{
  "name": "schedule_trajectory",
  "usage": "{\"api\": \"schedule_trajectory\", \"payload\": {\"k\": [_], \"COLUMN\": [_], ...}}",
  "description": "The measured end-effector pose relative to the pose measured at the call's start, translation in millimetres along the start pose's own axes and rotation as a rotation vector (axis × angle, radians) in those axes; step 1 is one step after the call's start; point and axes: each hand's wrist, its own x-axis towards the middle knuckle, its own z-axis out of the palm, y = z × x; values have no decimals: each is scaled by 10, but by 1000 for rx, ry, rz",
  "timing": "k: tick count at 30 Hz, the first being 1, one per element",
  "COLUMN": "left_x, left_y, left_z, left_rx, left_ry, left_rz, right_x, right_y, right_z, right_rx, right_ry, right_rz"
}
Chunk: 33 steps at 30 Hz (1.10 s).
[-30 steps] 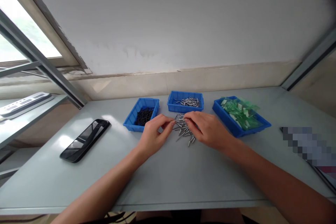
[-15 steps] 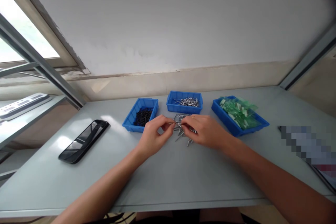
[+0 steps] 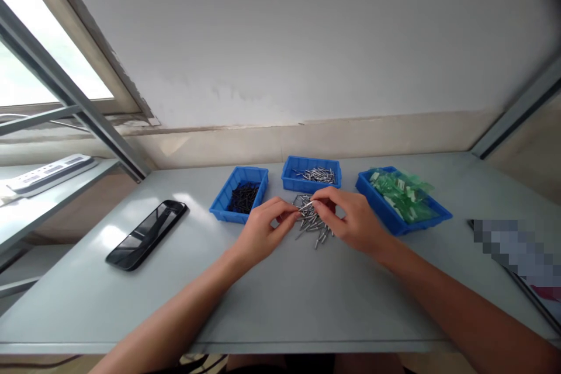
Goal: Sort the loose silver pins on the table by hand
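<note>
A thin silver blind rivet (image 3: pixel 306 206) is pinched between my two hands above a loose pile. My left hand (image 3: pixel 266 225) is closed, thumb and forefinger at its left end. At the other end the fingertips of my right hand (image 3: pixel 350 216) grip it too. Beneath them lies the pile of silver rivets (image 3: pixel 323 238), thin stems with thicker ends, partly covered by my right hand. Behind the pile stands a blue tray (image 3: pixel 298 183) with more silver rivets (image 3: pixel 319 175). Left of it, another blue tray (image 3: pixel 221 200) holds black screw-like pieces (image 3: pixel 243 197).
A third blue tray (image 3: pixel 394 223) to the right holds green plastic packets (image 3: pixel 405 193). A black phone (image 3: pixel 146 235) lies on the grey table (image 3: pixel 280 304) at left. A flat, blurred-out object (image 3: pixel 517 257) is at the right edge. A power strip (image 3: pixel 50 175) rests on the left shelf.
My right hand has lifted slightly and its fingers have moved a little away from my left. The rivet between the fingertips now shows more clearly. The camera view has shifted slightly.
</note>
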Motion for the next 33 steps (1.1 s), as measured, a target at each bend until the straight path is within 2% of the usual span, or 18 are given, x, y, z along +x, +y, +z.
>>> {"api": "schedule_trajectory", "payload": {"k": [5,8,11,14,20,22,25,28,33], "left_x": [32,27,15,12,38,46,39,0,-79], "left_y": [6,25,37,29,21,16,-12,-59,-155], "left_z": [6,12,13,14,18,23,50,104,190], "left_rx": [-76,-149,-170,-219,-341,-365,-339,-127,262], "left_ry": [141,148,134,168,191,154,19,-83,-213], "left_rz": [-122,-143,-150,-189,-255,-263,-251,-170,-38], "right_x": [-5,-20,-27,-25,-27,-25,-7,23,50], "right_y": [66,67,27,5,74,102,145,218,476], "right_z": [32,60,60,40,22,16,-4,-19,3], "right_rx": [-208,-293,-270,-195,-135,-99,-51,-84,-350], "right_ry": [-95,-165,-169,-178,-241,-204,-134,-90,-29], "right_rz": [-75,-130,-119,-110,-247,-274,-272,-173,55]}}
